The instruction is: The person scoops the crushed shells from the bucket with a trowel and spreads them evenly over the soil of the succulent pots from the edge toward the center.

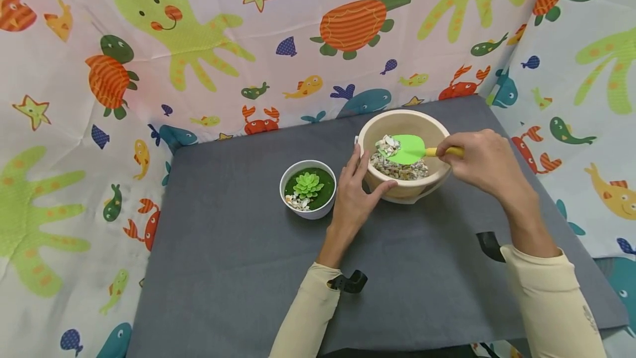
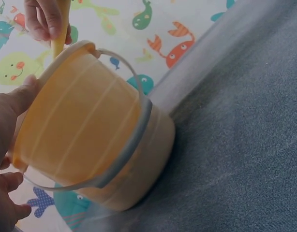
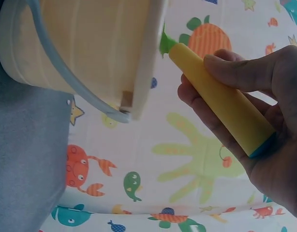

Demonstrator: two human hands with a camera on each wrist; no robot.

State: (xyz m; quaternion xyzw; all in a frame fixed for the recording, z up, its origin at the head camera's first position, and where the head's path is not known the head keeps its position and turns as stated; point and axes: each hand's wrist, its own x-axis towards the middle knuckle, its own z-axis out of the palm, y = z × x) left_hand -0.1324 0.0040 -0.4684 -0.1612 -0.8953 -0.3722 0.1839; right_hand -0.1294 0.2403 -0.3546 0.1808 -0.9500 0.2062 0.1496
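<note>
My right hand (image 1: 479, 159) holds the yellow handle (image 3: 221, 99) of a small toy shovel (image 1: 409, 149) with a green blade. The blade is inside a cream bucket (image 1: 437, 126) and carries some pale pebbles (image 1: 388, 146). More small pebbles (image 1: 397, 169) lie at the bucket's bottom. My left hand (image 1: 355, 195) rests against the bucket's left side, fingers fairly straight and spread, thumb on the near rim. In the left wrist view, the bucket's grey-white handle (image 2: 126, 157) hangs down its side. Left of that hand stands a white pot (image 1: 310, 214) with a green succulent (image 1: 308, 184) and pale stones.
A dark grey cloth (image 1: 238, 269) covers the table. Behind and to the sides hangs a white curtain (image 1: 293, 4) printed with sea animals. Black straps (image 1: 350, 282) show at the sleeve cuffs.
</note>
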